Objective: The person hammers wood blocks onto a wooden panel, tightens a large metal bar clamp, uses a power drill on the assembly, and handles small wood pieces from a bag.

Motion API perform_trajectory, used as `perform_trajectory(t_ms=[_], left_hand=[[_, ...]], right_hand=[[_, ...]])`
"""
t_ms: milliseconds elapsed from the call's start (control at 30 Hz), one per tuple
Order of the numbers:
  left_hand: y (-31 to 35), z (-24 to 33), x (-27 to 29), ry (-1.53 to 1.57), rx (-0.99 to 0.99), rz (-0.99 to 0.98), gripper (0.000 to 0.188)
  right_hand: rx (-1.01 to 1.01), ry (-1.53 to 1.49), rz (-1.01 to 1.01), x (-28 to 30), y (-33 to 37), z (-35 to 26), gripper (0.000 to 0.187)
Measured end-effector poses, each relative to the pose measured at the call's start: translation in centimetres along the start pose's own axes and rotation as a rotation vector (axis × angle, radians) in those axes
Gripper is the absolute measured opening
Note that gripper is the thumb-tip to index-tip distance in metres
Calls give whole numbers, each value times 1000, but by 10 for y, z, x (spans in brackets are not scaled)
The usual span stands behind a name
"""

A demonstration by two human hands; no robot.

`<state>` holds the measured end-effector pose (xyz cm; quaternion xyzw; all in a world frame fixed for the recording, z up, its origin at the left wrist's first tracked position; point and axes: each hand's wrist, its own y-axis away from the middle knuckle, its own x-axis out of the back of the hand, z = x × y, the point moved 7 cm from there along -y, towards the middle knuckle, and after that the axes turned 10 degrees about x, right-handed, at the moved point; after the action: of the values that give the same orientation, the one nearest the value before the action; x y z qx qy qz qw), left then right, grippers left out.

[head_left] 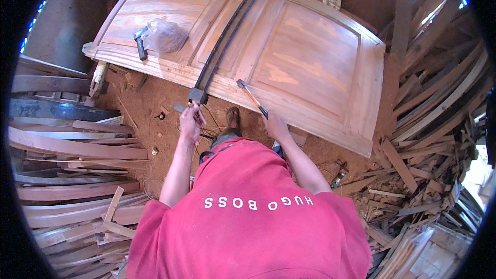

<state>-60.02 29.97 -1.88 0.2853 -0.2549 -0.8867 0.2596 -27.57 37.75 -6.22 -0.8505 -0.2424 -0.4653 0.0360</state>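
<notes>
A long dark bar clamp (pixel 227 39) lies across a panelled wooden door (pixel 310 46) resting on supports in front of me. At the clamp's near end, by its grey block (pixel 197 95), my left hand (pixel 190 124) has its fingers closed around the screw end. Those fingers partly hide what they grip. My right hand (pixel 276 126) is wrapped round the lower handle of a hammer (pixel 253 97). The hammer's head is over the door's near edge; whether it touches the wood I cannot tell.
On the door's left part sit a clear plastic bag (pixel 165 36) and a dark-handled tool (pixel 140 45). Curved boards (pixel 77 144) are stacked at the left. Timber offcuts (pixel 429 175) pile up at the right. Brown dirt floor (pixel 132 101) shows below the door, with small scraps.
</notes>
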Motion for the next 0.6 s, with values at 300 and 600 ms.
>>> perform_trajectory(t_ms=[300,600], left_hand=[[-148,94,43,-23,-114,253,15],[-230,134,95,-280,-501,487,11]], right_hand=[[-159,-197,85,38,-33,-22,41],[-137,-253,158,57,-83,-56,39]])
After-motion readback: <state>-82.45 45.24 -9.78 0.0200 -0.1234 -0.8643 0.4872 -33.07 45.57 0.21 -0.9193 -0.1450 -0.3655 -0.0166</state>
